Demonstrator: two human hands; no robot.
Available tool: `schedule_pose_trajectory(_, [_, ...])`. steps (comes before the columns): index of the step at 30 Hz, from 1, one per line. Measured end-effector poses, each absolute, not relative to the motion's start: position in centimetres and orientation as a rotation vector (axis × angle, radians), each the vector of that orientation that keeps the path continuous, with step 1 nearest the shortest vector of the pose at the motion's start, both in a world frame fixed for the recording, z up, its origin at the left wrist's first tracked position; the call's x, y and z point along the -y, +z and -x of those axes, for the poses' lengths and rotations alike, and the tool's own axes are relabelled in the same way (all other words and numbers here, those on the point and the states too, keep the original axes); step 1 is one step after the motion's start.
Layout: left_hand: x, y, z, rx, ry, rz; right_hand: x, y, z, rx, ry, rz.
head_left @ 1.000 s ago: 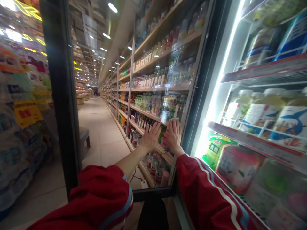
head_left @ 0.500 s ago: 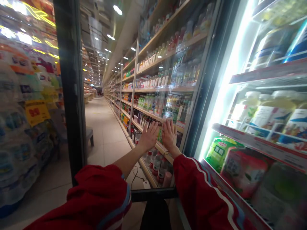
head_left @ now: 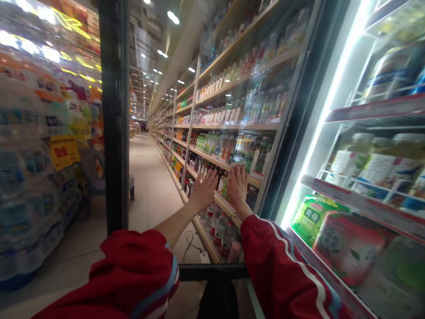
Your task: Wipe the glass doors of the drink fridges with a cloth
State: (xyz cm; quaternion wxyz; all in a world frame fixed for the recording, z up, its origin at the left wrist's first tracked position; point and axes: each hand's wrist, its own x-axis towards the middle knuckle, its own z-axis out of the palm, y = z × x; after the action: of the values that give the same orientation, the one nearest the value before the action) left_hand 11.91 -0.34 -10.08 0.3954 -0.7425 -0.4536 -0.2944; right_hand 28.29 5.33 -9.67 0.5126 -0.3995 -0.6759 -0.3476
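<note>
The glass door (head_left: 159,212) of the lit fridge hangs swung out in front of me, in a dark frame. My left hand (head_left: 203,191) lies against the pane with its fingers spread. Beside it, a little to the right, my right hand (head_left: 237,187) rests flat on the same glass, fingers stretched upward and close together. Something small and pale shows at the right fingertips; whether it is under them or behind the glass I cannot tell. Through the pane, drink bottles stand on wooden shelves (head_left: 207,156).
At right, the open fridge holds bottles (head_left: 352,157), a green pouch (head_left: 308,217) and a red pack (head_left: 352,248) on its shelves. Stacked water packs (head_left: 20,212) and a grey stool (head_left: 94,173) stand left. A thin cable (head_left: 189,246) lies on the floor beyond the door.
The view has turned slightly left, so the door frame and shelves sit further right. My left hand has slid slightly left and down on the pane, widening the gap between my hands.
</note>
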Motion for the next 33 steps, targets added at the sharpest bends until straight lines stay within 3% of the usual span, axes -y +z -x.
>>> schedule_pose_trajectory(17, [1.1,-7.3,-8.8,0.895,-0.688,1.708,-4.5,-6.6,-22.9,1.616,-0.461,0.664])
schedule_pose_trajectory(24, [-1.7,-5.0,-11.9,0.822,-0.754,1.717,-4.3,-6.5,-24.6,1.595,-0.356,0.525])
schedule_pose_trajectory(33, [-3.4,-4.9,-15.9,0.847,-0.878,1.699,-7.6,-5.7,-27.7,1.26,-0.66,0.848])
